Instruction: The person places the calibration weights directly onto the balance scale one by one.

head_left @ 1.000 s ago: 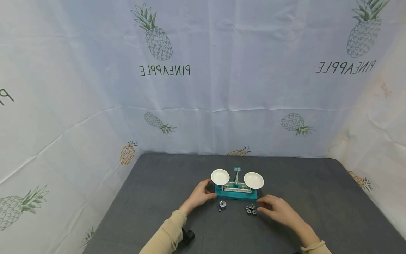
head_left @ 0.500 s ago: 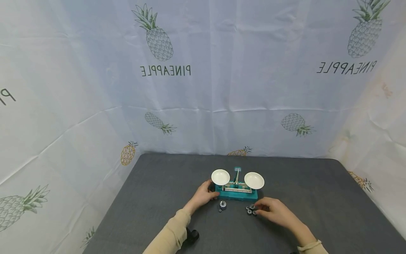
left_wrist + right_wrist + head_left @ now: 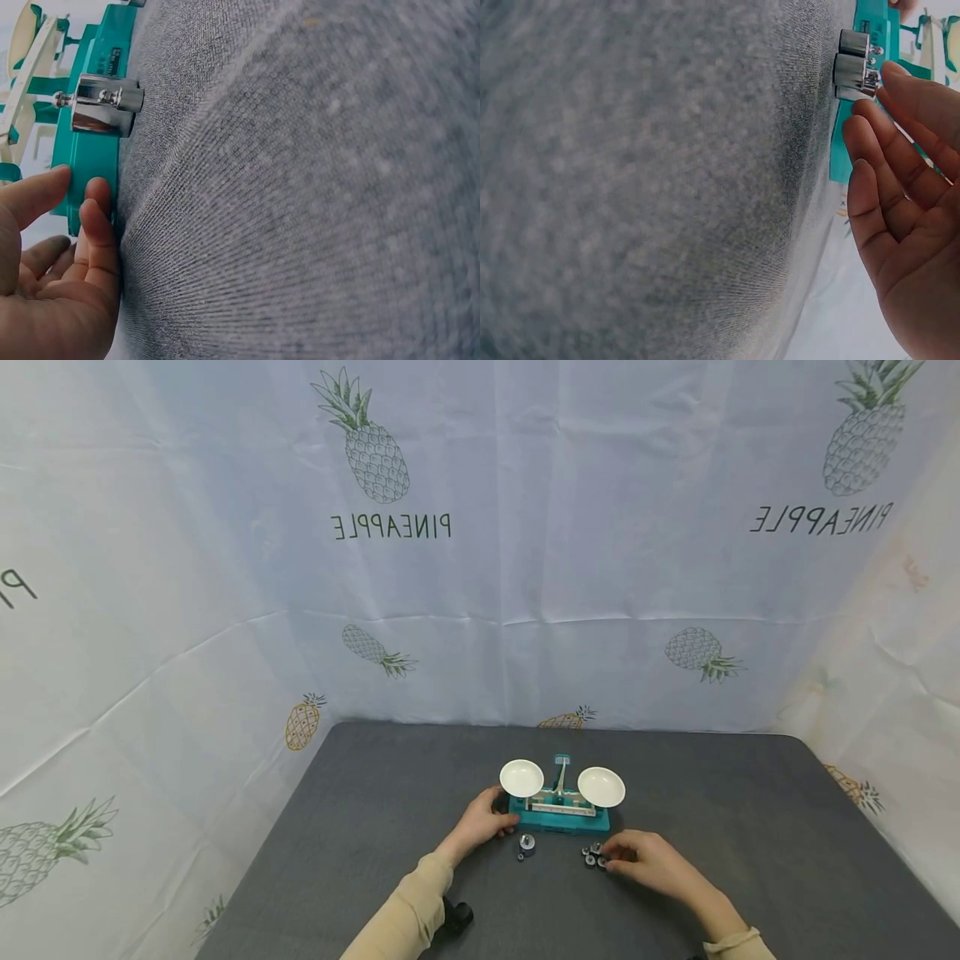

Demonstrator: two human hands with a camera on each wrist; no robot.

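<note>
A teal two-pan balance scale (image 3: 558,821) with white pans stands on the table in the head view. My left hand (image 3: 480,818) grips the left end of its base, thumb at the front and fingers around the side. In the left wrist view that thumb overlaps the teal base (image 3: 94,161). Several metal weights (image 3: 590,861) stand grouped before the scale's right side. My right hand (image 3: 648,857) is beside them, thumb and index fingertips apart, right at the knobs of the metal weights (image 3: 851,71) in the right wrist view.
A larger metal weight (image 3: 527,843) with a small weight (image 3: 521,857) stands in front of the scale's left side. The dark grey table (image 3: 405,768) meets a white pineapple-print cloth (image 3: 480,568) at the back and sides.
My right hand has moved slightly left, its fingertips reaching the group of weights. My left hand has moved slightly right, closer around the scale's base. The last half second shows little movement.
</note>
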